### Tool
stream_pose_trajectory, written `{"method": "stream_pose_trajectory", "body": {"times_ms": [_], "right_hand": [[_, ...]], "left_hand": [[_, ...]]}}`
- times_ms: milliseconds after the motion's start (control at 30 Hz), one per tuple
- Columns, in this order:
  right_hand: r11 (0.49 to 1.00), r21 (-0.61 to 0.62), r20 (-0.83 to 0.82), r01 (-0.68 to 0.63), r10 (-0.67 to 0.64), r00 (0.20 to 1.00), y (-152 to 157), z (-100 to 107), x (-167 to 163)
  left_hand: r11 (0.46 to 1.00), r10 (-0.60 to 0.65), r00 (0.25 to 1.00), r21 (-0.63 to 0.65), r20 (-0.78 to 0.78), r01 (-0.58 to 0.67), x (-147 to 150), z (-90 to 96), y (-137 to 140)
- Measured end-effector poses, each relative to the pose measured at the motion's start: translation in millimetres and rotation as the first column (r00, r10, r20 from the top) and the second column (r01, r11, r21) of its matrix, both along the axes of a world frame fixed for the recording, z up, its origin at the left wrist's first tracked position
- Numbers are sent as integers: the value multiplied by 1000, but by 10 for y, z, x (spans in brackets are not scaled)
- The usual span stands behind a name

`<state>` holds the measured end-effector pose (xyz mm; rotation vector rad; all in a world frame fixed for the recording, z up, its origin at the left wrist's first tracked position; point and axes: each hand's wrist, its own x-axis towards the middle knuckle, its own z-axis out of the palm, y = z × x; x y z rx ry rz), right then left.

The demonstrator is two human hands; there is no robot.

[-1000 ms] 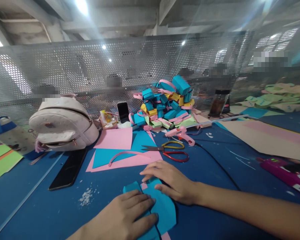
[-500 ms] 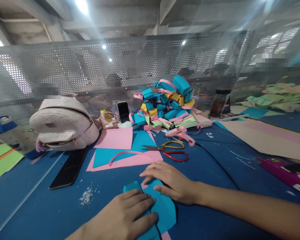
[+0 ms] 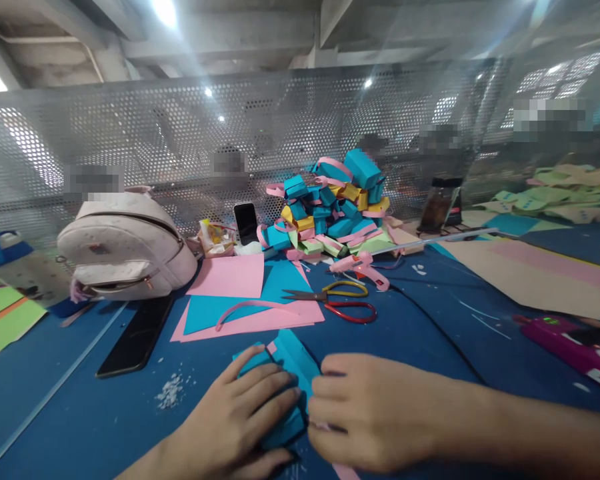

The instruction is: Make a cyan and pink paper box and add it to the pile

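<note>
A folded piece of blue paper (image 3: 291, 355) lies on the blue table in front of me, with a small pink piece at its far edge. My left hand (image 3: 240, 407) is draped over its left part, fingers bent across the top and thumb at the near end. Curled at its right edge, my right hand (image 3: 370, 407) has its fingers closed on the paper; the fingertips are partly hidden. A pink strip shows beneath, near the wrist. Beyond my hands lie scissors (image 3: 325, 296) with one yellow and one red handle, and a pink glue gun (image 3: 363, 268).
Pink and blue sheets (image 3: 233, 275) lie ahead, below a heap of folded paper pieces (image 3: 325, 212). A black phone (image 3: 137, 339), white backpack (image 3: 125, 247) and white scraps (image 3: 170, 392) are left. A purple power strip (image 3: 570, 347) sits right. People show behind the perforated screen.
My right hand has moved down to the right edge of the blue paper, its fingers curling in. The paper's right side is now tilted up. My left hand has shifted slightly left.
</note>
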<state>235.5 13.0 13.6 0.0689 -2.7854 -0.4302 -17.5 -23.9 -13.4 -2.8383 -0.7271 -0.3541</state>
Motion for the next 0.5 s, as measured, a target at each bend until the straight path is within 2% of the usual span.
{"method": "stream_pose_trajectory", "body": {"times_ms": [67,133,300,500], "right_hand": [[990,8,78,144,-144,986,-37,11,42],[982,3,126,190,-189,974,-78,-32,78],[992,-61,142,114,-105,984,-289,-138,106],[994,-34,138,103,-97,986,-455,-135,139]], "left_hand": [[1000,1,1000,-12,-24,-2,-8,9,9],[999,3,998,-40,-59,-6,-13,32,20],[995,14,998,-100,-66,-21,6,82,41],[995,23,995,-96,-94,-32,12,37,41]]}}
